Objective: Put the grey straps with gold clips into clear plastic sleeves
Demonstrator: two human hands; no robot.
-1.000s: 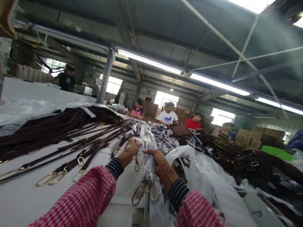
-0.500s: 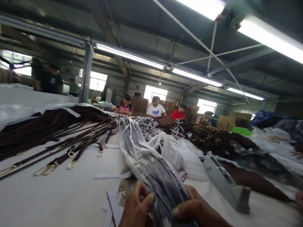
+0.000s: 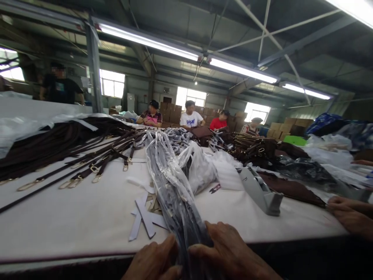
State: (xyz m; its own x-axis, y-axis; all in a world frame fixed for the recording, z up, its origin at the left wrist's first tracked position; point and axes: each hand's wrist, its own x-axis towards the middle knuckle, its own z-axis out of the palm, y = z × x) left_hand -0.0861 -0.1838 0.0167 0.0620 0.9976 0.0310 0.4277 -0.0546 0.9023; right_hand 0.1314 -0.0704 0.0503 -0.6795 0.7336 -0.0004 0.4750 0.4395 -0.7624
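Note:
A long bundle of plastic-wrapped straps (image 3: 177,186) runs from the middle of the table down to its near edge. Greyish strips show through the clear, shiny wrapping. My left hand (image 3: 155,256) is closed on the bundle's left side at the table edge, with some fingertips hidden. On the opposite side, my right hand (image 3: 230,249) grips it, thumb lying across the plastic. The bundle's near end drops out of sight between my hands. Just left of it lie loose pale strips (image 3: 144,217). A white plastic bag (image 3: 198,167) sits against its right side.
Brown straps with gold clasps (image 3: 96,159) cover the left. A grey tape dispenser (image 3: 259,190) and small thread snips (image 3: 215,188) lie to the right. Another person's hands (image 3: 349,210) touch a brown piece (image 3: 291,188) at the right edge. Several people work across the table.
My hands and the bundle's near end have come back to the table edge. The view has tilted down, showing that edge. The other person's hands at right are now plainly visible.

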